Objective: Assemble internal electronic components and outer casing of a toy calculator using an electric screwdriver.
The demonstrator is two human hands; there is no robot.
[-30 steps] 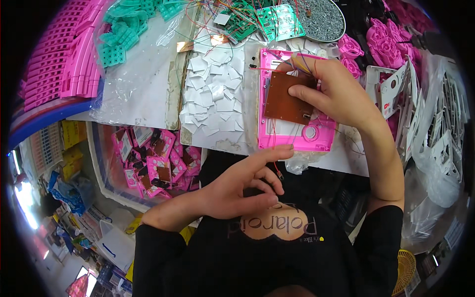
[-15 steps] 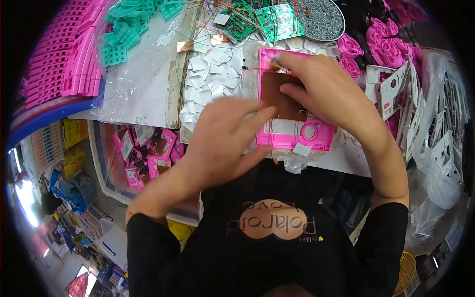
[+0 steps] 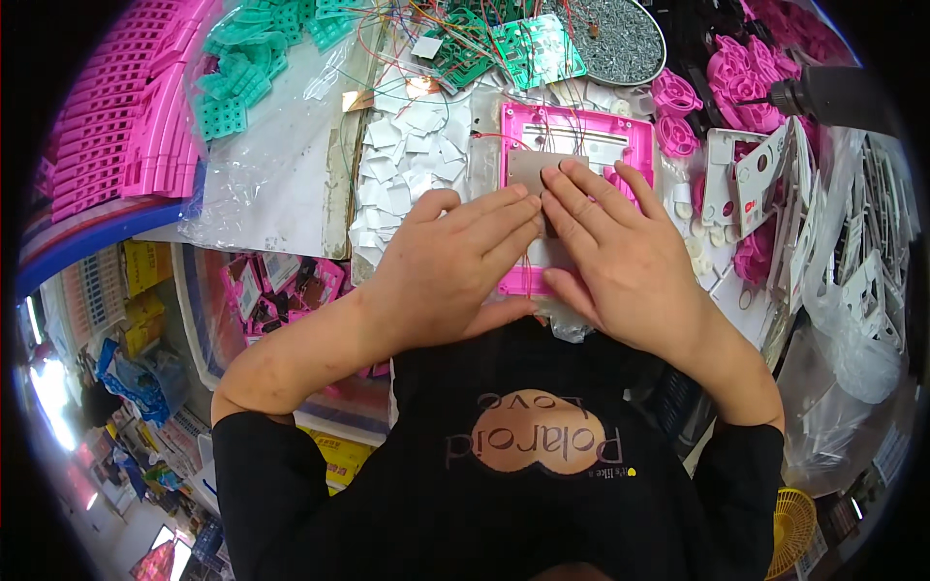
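Observation:
A pink plastic casing (image 3: 640,145) lies open side up on the bench in front of me, with a brownish circuit board (image 3: 528,163) in its middle. Thin red wires (image 3: 572,121) run over its far end. My left hand (image 3: 455,261) rests flat at the casing's left side, its fingertips on the board. From the right, my right hand (image 3: 620,252) lies with straight fingers over the board, fingertips meeting those of the left. Both hands are open and grip nothing. They hide most of the near half of the casing.
White paper squares (image 3: 412,145) are spread left of the casing. Beyond it are green circuit boards (image 3: 538,50) and a tray of screws (image 3: 662,58). A black power screwdriver (image 3: 828,97) hangs at right above pink round parts (image 3: 741,68). White panels (image 3: 760,189) stand nearby; teal keypads (image 3: 228,77) lie left.
My right hand has gone from pinching near the board's far edge to lying flat over it. The left hand, blurred before, now rests still with its fingers on the board.

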